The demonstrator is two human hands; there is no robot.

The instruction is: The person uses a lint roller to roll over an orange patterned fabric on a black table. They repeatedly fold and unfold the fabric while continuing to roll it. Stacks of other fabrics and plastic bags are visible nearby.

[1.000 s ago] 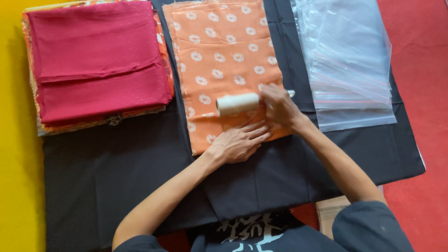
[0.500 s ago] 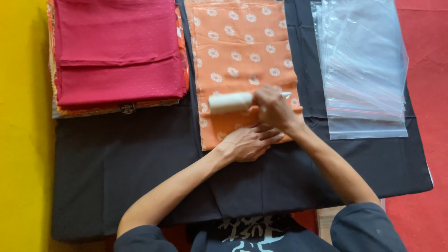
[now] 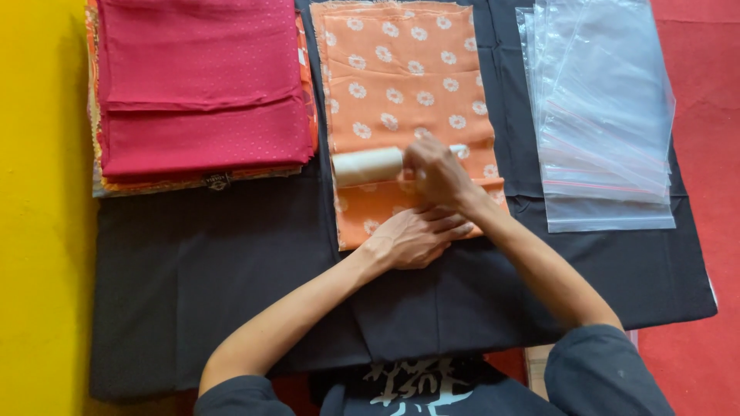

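on the far left we log a yellow floor [image 3: 38, 231], bare along the edge of a black cloth [image 3: 216, 285] that covers the work surface.

next, at the upper left of the black cloth, we list a stack of folded fabric [image 3: 200, 100]: dark red dotted pieces on top, orange and patterned edges showing beneath at the lower rim.

in the middle we record an orange cloth with white flowers [image 3: 401, 85], laid flat and running from the top edge of the view down toward us, its near end folded over.

on that orange cloth lies a cream lint roller [image 3: 368, 166], set crosswise, touching the fabric near the fold.

our left hand [image 3: 416, 237] rests flat, fingers together and stretched out, pressing the near edge of the orange cloth; it holds nothing.

our right hand [image 3: 435, 171] is closed round the handle of the lint roller, just right of the roll; a pale tip of the handle shows past the fingers.

to the right, we enter a pile of clear plastic bags [image 3: 605, 115] with thin red strips, lying on the black cloth, well apart from both hands.

at the far right, a red floor [image 3: 709, 115].
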